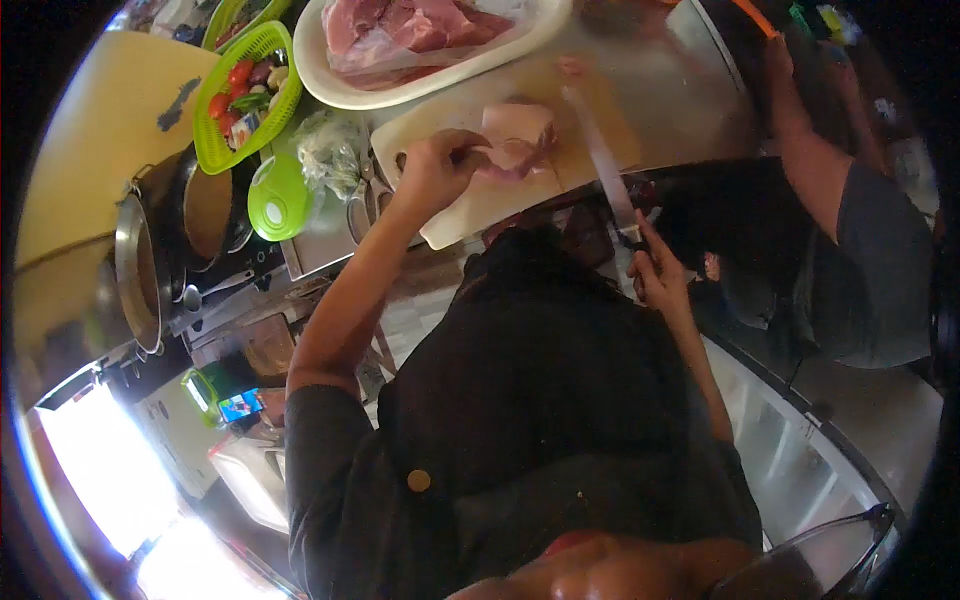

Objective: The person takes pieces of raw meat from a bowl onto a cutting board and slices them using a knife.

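A piece of raw meat (518,125) with a pale, skin-like upper side lies on the cutting board (445,222). My left hand (438,172) is closed at its left edge, fingers pinching a flap of the meat. In my right hand (660,272) is the handle of a long knife (608,165). The blade points away from me over the right part of the board, apart from the meat. A small scrap of meat (570,66) lies near the knife tip.
Behind the board stands a white tub (345,98) of large raw meat pieces. Left are a green basket (205,140) of vegetables, a plastic bag (335,150), a green lid-like object (279,198), scissors (360,215) and pans (140,270). Another person's arm (810,170) reaches in at right.
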Demonstrator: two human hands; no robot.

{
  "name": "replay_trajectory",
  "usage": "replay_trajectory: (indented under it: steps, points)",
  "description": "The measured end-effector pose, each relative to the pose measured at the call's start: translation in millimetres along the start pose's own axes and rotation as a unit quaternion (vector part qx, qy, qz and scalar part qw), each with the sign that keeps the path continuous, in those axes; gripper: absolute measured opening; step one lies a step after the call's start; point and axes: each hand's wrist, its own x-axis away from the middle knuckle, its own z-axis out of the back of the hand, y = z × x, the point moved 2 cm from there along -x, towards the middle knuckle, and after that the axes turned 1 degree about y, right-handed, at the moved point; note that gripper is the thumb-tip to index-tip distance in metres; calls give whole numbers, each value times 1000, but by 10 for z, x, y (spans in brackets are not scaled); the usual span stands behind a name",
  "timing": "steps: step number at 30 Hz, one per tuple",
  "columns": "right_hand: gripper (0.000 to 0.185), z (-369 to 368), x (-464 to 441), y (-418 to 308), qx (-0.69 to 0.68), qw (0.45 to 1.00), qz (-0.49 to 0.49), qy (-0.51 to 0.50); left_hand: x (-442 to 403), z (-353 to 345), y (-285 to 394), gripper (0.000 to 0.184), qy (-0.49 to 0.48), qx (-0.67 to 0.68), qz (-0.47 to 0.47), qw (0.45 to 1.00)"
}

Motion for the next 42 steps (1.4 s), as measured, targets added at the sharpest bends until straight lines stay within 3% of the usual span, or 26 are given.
replay_trajectory:
  steps: [3, 6, 10, 11, 14, 18, 21, 24, 30, 33, 36, 38, 42]
  points:
    - [52, -159, -134, 17, 97, 992, 82, -24, 51, 175, 249, 21, 20, 116, 111, 987]
    - [51, -375, -309, -372, 34, 991, 107, -73, 183, 324, 551, 24, 88, 221, 172, 956]
    - [51, -340, -367, -470, 45, 995, 46, -72, 261, 1, 532, 26, 137, 291, 130, 938]
    - [52, -283, -355, -406, 52, 996, 47, -59, 253, -96, 569, 21, 145, 313, 158, 925]
    - [54, -156, -261, -274, 25, 997, 60, -28, 108, -469, -17, 19, 130, 168, 77, 974]
    - [56, -101, -127, -86, 43, 996, 56, -57, 50, -474, 154, 27, 90, -32, 62, 994]
    - [54, -147, -79, -5, 39, 994, 74, -70, 25, -324, 420, 23, 39, -185, 12, 982]
    - [54, -190, -61, 110, 5, 993, 109, -51, -32, -408, 415, 21, 113, -114, -64, 985]
    - [53, -296, -32, 249, -61, 991, 97, -69, -213, -457, 167, 24, 66, -237, -25, 969]
    - [54, -387, -62, 290, -67, 986, 140, -66, -244, -260, 102, 24, 73, -172, -35, 982]
    - [53, -462, -82, 266, -68, 976, 200, -48, -202, -191, 180, 23, 84, 87, 142, 982]
    - [53, -515, -86, 251, -53, 967, 249, -16, -179, -185, 229, 23, 101, 74, 149, 981]
    - [53, -552, 16, 349, -70, 976, 201, -37, -121, -220, 292, 21, 103, 96, 151, 978]
